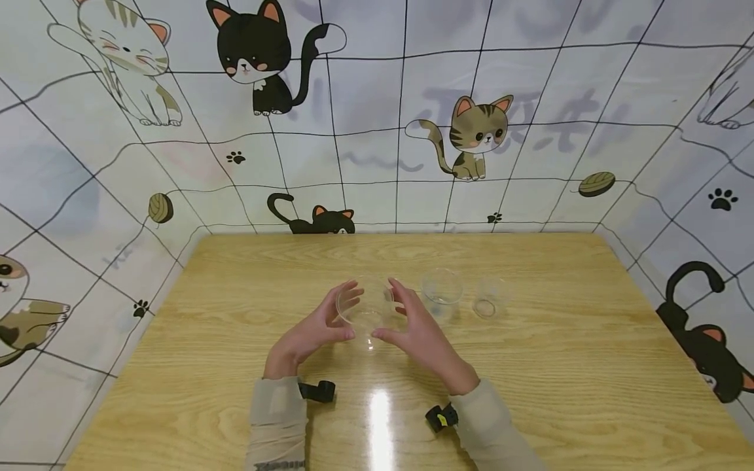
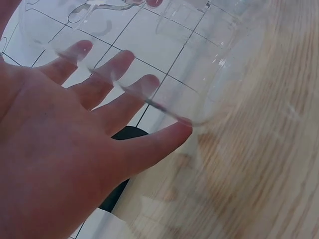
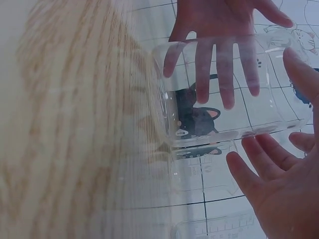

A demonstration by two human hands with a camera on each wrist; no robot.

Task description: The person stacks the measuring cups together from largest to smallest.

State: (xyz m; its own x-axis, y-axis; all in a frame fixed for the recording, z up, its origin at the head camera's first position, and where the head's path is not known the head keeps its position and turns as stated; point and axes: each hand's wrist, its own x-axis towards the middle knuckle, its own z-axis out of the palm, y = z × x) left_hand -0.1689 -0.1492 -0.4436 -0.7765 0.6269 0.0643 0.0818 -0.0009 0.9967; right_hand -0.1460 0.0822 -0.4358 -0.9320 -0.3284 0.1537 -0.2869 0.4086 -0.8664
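Nearest you, your beige sleeves (image 1: 277, 418) reach over the counter (image 1: 559, 379), a black wrist device (image 1: 318, 391) beside the left one. Past them, your left grip (image 1: 312, 330) and right grip (image 1: 423, 330) are both wide, fingers loosely extended and thumbs toward you. Between them stands the clear container (image 1: 366, 314), flanked closely on either side; how firmly each grip touches it, you cannot tell. Just right of your right grip is a second clear container (image 1: 443, 302), with a smaller clear vessel (image 1: 485, 309) farther right. Beyond both grips rises the cat-printed wall (image 1: 365, 157).
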